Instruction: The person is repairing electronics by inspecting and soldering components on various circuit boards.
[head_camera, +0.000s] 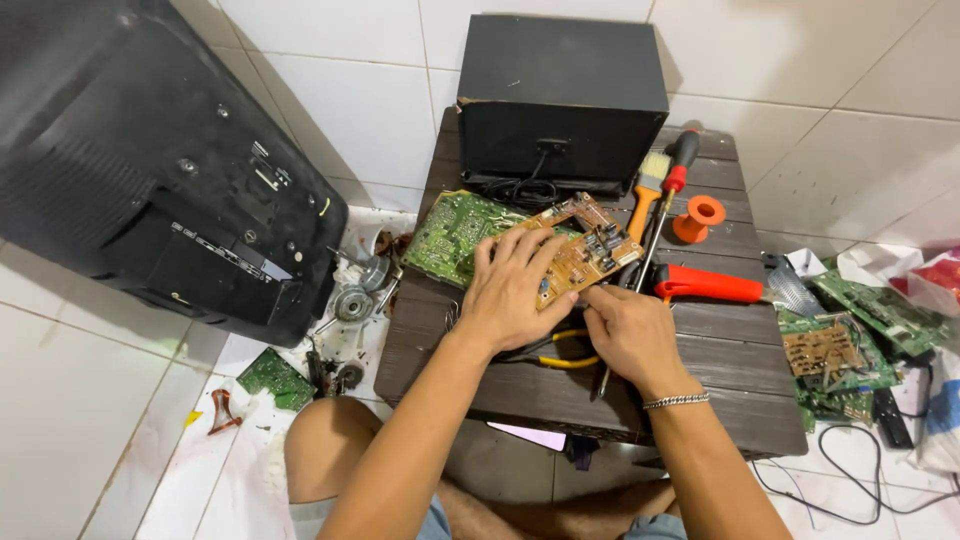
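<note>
The left hand (510, 290) lies flat, fingers spread and unclenched, on the brown circuit board (580, 250) on the tabletop (720, 345); the right hand (628, 335) seems to pinch the board's edge, its grip partly hidden.

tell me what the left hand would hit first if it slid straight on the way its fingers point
Probably the black box: the left hand lies flat on the brown board, fingers pointing up-right toward it. Depth is unclear.

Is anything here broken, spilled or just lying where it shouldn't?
Yes. Loose parts lie scattered on the tiled floor: a small green board piece, round metal parts and a heap of circuit boards to the right. A big black casing lies tilted, back side up. The left hand presses on a brown circuit board.
</note>
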